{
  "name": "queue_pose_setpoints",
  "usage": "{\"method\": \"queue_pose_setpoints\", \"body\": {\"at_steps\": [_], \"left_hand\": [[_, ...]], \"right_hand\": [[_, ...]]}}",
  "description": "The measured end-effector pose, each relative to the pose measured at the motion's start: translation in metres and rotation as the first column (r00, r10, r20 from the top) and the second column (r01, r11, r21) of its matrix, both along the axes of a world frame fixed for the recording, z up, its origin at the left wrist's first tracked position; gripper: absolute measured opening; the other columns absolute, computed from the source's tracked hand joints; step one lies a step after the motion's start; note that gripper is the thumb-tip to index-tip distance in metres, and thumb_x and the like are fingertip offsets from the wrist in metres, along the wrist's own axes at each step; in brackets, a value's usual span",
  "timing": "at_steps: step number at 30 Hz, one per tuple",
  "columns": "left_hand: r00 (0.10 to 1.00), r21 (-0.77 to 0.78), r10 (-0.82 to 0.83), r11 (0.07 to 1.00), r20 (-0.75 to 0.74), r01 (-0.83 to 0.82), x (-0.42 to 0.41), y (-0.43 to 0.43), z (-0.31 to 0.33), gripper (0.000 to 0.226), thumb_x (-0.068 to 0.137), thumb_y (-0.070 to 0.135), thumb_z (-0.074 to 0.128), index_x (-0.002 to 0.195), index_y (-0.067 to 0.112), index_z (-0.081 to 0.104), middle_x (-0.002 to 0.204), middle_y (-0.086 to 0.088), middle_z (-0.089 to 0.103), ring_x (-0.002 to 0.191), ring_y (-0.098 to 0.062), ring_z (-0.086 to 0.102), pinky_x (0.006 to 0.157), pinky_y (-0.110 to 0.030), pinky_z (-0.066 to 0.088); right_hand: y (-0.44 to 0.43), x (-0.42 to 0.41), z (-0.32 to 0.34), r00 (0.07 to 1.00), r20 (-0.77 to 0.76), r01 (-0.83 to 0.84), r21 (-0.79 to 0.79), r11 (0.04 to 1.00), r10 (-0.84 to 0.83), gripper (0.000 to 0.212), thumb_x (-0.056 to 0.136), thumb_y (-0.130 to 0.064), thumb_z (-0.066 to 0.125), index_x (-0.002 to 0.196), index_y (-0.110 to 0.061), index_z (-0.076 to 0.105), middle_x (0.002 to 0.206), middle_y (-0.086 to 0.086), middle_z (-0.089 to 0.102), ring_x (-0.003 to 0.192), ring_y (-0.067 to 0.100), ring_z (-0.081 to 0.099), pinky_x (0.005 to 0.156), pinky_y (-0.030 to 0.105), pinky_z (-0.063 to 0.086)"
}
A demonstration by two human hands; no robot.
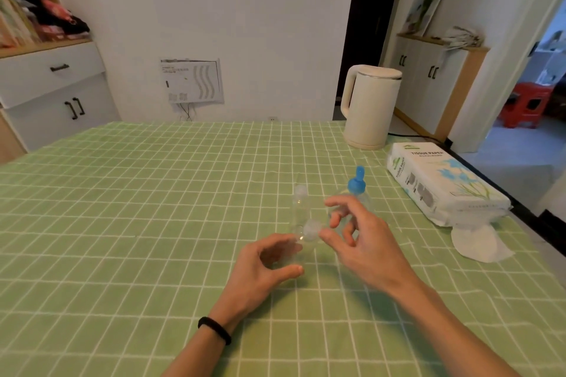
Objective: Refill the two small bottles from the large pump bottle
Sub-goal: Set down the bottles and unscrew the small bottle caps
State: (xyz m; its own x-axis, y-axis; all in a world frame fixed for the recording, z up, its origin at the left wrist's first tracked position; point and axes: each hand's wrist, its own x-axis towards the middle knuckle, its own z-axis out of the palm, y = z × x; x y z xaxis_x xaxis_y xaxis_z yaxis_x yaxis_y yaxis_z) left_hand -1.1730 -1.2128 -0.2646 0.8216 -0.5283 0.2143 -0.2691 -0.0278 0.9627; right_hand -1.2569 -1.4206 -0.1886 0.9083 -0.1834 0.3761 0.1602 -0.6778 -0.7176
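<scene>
A small clear bottle (303, 249) stands on the green checked tablecloth in front of me, with a clear cap (312, 228) on top. My left hand (263, 269) curls around its lower part, thumb in front and fingers behind. My right hand (358, 242) hovers just right of the cap with its fingers spread and the thumb tip beside the cap. A second small clear bottle (299, 200) stands upright just behind, capped. The large pump bottle (356, 182), clear with a blue pump head, stands behind my right hand, which hides its body.
A pack of tissue paper (441, 184) lies at the right, with a loose white tissue (477, 245) in front of it. A cream electric kettle (369, 107) stands at the back right corner. The table (137, 208) edge runs close along the right.
</scene>
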Motion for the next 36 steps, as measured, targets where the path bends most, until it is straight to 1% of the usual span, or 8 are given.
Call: {"method": "queue_pose_setpoints", "body": {"at_steps": [4, 8, 13, 17, 21, 26, 31, 36], "left_hand": [[1.0, -0.027, 0.002, 1.0, -0.011, -0.003, 0.001, 0.001, 0.0, 0.052, 0.077, 0.013, 0.093, 0.124, 0.023, 0.074, 0.12, 0.003, 0.08, 0.116, -0.015, 0.074, 0.103, -0.023, 0.054], [1.0, -0.031, -0.001, 1.0, -0.012, 0.001, 0.001, 0.0, 0.0, 0.052, 0.077, 0.009, 0.092, 0.125, 0.019, 0.074, 0.12, 0.002, 0.08, 0.116, -0.016, 0.075, 0.104, -0.023, 0.054], [1.0, -0.043, -0.008, 0.999, -0.013, 0.008, 0.0, 0.0, 0.001, 0.053, 0.077, 0.011, 0.092, 0.126, 0.023, 0.074, 0.122, 0.003, 0.079, 0.118, -0.015, 0.074, 0.105, -0.024, 0.054], [1.0, -0.057, -0.007, 0.998, -0.02, 0.006, 0.0, 0.0, 0.001, 0.053, 0.076, 0.016, 0.092, 0.126, 0.023, 0.074, 0.122, 0.002, 0.079, 0.118, -0.018, 0.074, 0.106, -0.027, 0.054], [1.0, -0.052, -0.002, 0.999, -0.02, 0.001, 0.001, -0.001, 0.002, 0.054, 0.076, 0.021, 0.093, 0.126, 0.025, 0.073, 0.122, 0.003, 0.079, 0.118, -0.015, 0.074, 0.105, -0.024, 0.054], [0.999, -0.036, 0.009, 0.999, -0.033, -0.01, 0.002, -0.002, 0.001, 0.054, 0.076, 0.012, 0.093, 0.125, 0.021, 0.073, 0.119, 0.004, 0.08, 0.116, -0.014, 0.075, 0.105, -0.024, 0.054], [1.0, -0.018, 0.011, 1.0, -0.028, -0.011, 0.003, -0.001, 0.001, 0.055, 0.076, 0.013, 0.092, 0.127, 0.02, 0.072, 0.121, 0.003, 0.079, 0.118, -0.015, 0.074, 0.106, -0.026, 0.054], [0.999, 0.006, 0.034, 0.999, -0.006, -0.034, 0.002, 0.0, 0.0, 0.053, 0.076, 0.014, 0.093, 0.125, 0.022, 0.073, 0.118, 0.005, 0.08, 0.115, -0.013, 0.074, 0.103, -0.023, 0.055]], "right_hand": [[0.012, 0.003, 0.004, 0.999, 0.021, -0.033, -0.031, 0.999, 0.034, 0.041, 0.086, -0.054, 0.075, 0.123, -0.041, 0.062, 0.099, -0.017, 0.06, 0.06, 0.016, 0.051, 0.062, 0.03, 0.052], [-0.003, -0.001, 0.002, 1.0, 0.007, 0.006, -0.027, 1.0, -0.005, 0.033, 0.093, -0.024, 0.074, 0.121, -0.038, 0.064, 0.101, -0.019, 0.061, 0.061, 0.022, 0.056, 0.064, 0.034, 0.056], [0.004, 0.002, 0.002, 0.999, 0.005, -0.045, -0.076, 0.996, 0.045, 0.033, 0.092, -0.045, 0.071, 0.124, -0.041, 0.063, 0.105, -0.02, 0.061, 0.063, 0.02, 0.056, 0.062, 0.026, 0.053], [-0.008, 0.002, -0.003, 1.0, -0.011, -0.008, -0.059, 0.998, 0.007, 0.035, 0.097, -0.022, 0.067, 0.127, -0.04, 0.062, 0.107, -0.02, 0.062, 0.062, 0.021, 0.057, 0.063, 0.023, 0.053], [-0.002, 0.004, 0.0, 0.999, -0.005, -0.04, -0.088, 0.995, 0.039, 0.036, 0.092, -0.054, 0.065, 0.126, -0.045, 0.06, 0.107, -0.02, 0.061, 0.059, 0.019, 0.055, 0.062, 0.032, 0.055], [-0.006, 0.007, -0.002, 1.0, -0.019, -0.013, -0.074, 0.997, 0.012, 0.036, 0.101, -0.024, 0.064, 0.132, -0.041, 0.059, 0.108, -0.024, 0.061, 0.061, 0.024, 0.056, 0.062, 0.032, 0.055], [0.004, 0.008, 0.003, 0.998, -0.007, -0.059, -0.104, 0.993, 0.059, 0.042, 0.089, -0.061, 0.065, 0.127, -0.045, 0.061, 0.105, -0.021, 0.06, 0.061, 0.016, 0.054, 0.064, 0.031, 0.054], [-0.011, 0.001, -0.001, 0.998, 0.067, 0.001, -0.096, 0.995, 0.006, 0.014, 0.1, -0.025, 0.066, 0.109, -0.034, 0.071, 0.101, -0.02, 0.066, 0.072, 0.013, 0.061, 0.07, 0.017, 0.048]]}}
